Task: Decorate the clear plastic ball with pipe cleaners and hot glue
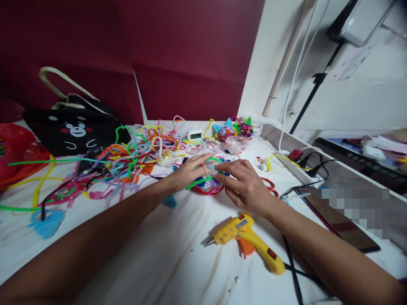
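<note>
On the bench (152, 258), a round beaded craft (208, 187)

Left hand (188, 171) and right hand (245, 185) flank it, seemingly for steadiness; bent fingers touch it, slightly parted, but whether they pinch anything I cannot tell. A glue gun (251, 239) lies close by, perhaps for easy reach. Contents of the black bag (57, 137) are hidden.

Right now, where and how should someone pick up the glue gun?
Probably by the handle of the glue gun, coming from the near right. The gun lies on its side with the handle slanting that way, while the metal nozzle points left, away from the grip, and could be hot.
</note>
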`<action>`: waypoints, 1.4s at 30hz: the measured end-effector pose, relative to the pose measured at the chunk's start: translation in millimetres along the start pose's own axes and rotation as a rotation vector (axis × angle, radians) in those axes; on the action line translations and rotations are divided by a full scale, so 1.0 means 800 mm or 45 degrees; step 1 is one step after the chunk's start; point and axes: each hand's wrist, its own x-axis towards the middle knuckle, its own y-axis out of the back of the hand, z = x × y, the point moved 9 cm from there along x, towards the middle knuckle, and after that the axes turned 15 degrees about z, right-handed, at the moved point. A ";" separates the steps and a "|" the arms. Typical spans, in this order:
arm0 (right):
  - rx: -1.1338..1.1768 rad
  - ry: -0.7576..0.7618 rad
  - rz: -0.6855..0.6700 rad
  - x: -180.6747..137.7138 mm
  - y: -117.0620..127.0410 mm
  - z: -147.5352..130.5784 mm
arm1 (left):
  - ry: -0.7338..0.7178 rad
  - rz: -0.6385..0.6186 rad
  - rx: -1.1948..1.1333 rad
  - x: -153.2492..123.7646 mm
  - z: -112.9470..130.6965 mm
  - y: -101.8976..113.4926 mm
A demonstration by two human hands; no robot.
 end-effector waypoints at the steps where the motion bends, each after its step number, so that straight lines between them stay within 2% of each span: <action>1: -0.010 0.017 -0.005 0.000 0.000 -0.001 | 0.010 -0.006 0.006 0.000 -0.001 0.000; 14: -0.138 0.154 -0.059 0.002 -0.003 -0.014 | 0.049 -0.021 0.018 -0.002 0.006 0.001; 25: -0.100 0.093 -0.085 -0.001 -0.007 -0.007 | 0.022 -0.019 -0.004 -0.002 0.005 0.001; 34: 0.033 -0.050 -0.039 0.000 -0.003 0.000 | -0.049 -0.054 0.073 -0.006 0.012 0.004; 37: 0.183 -0.169 0.008 0.001 0.001 0.008 | -0.057 -0.064 0.097 -0.004 0.010 0.004; 42: 0.436 -0.425 0.200 0.002 0.012 0.034 | -0.059 -0.055 0.103 -0.002 0.007 0.004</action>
